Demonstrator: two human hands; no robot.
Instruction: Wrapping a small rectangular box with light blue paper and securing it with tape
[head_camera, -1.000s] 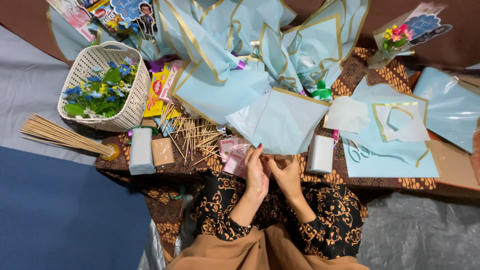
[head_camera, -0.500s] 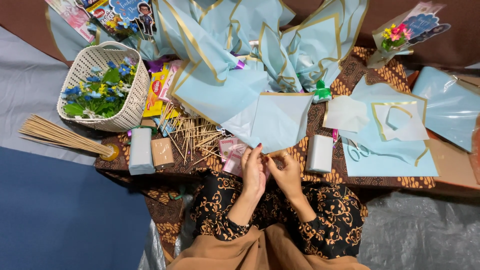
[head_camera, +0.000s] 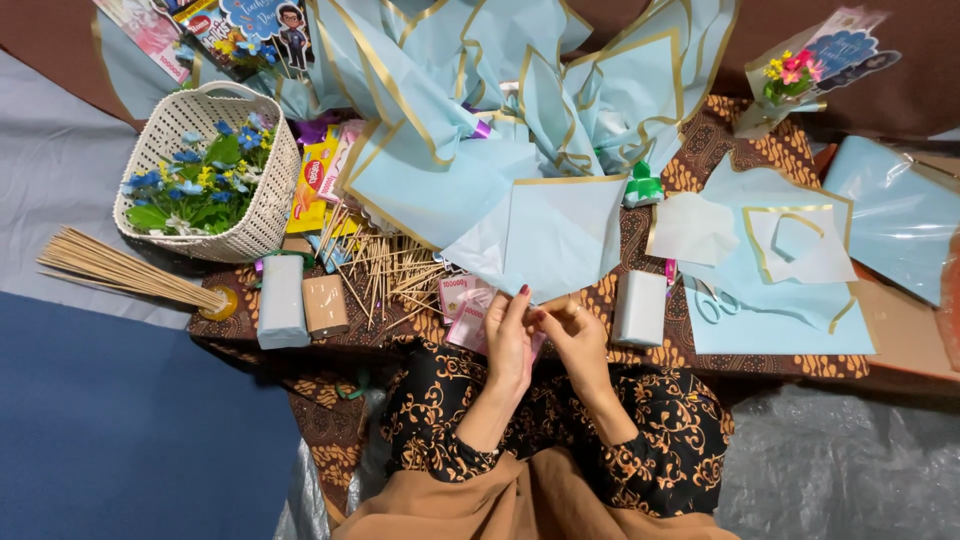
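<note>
Low table (head_camera: 760, 355) under a brown patterned cloth, seen from above; person sits at its near edge, both hands meeting at centre. Big heap of pale blue wrapping sheets (head_camera: 470, 110) with gold edging fills the far half. One folded blue sheet (head_camera: 560, 235) hangs its lower corner just beyond the fingertips, so it lies straight ahead of both hands, long axis running away from the person; both hands about equally near. White woven basket (head_camera: 215, 170) far left holds blue and yellow artificial flowers with green leaves. Bundle of long sticks (head_camera: 120, 270) lies left of it, pointing left-right. Loose wooden skewers (head_camera: 385, 275) scattered between basket and hands. Grey-blue block (head_camera: 281, 300) and small brown box (head_camera: 325, 305) left, another grey block (head_camera: 640, 308) right, just beside right hand. Scissors (head_camera: 712, 298) further right on flat blue sheets. Left hand (head_camera: 508, 335) and right hand (head_camera: 568, 335) pinch narrow together on a small thin piece (head_camera: 545, 303); too small to tell what. Pink packet (head_camera: 468, 322) partly under left hand
</note>
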